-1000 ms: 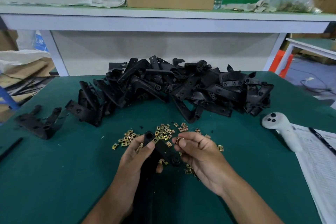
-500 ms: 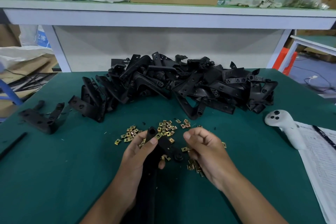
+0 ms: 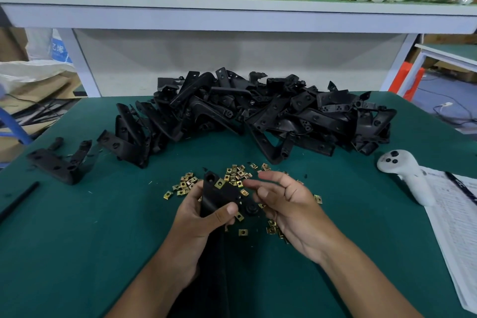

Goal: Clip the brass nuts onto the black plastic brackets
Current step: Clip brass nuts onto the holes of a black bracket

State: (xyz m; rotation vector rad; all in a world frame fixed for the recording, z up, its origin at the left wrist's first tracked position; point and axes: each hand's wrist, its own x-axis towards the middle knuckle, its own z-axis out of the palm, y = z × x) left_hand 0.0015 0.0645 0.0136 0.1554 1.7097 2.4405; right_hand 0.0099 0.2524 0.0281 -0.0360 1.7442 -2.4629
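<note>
Left fingers (image 3: pixel 227 210) grip bracket (image 3: pixel 219 195); right fingers (image 3: pixel 271 181) loosely spread.

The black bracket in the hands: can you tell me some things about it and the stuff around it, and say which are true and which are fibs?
1. The left hand holds the black bracket. True.
2. A brass nut sits on that bracket. True.
3. The right hand grips a hammer. False: its fingers are loose and hold nothing.
4. The table is red. False: it is green.
5. The white controller lies left of the hands. False: it lies to the right.
</note>
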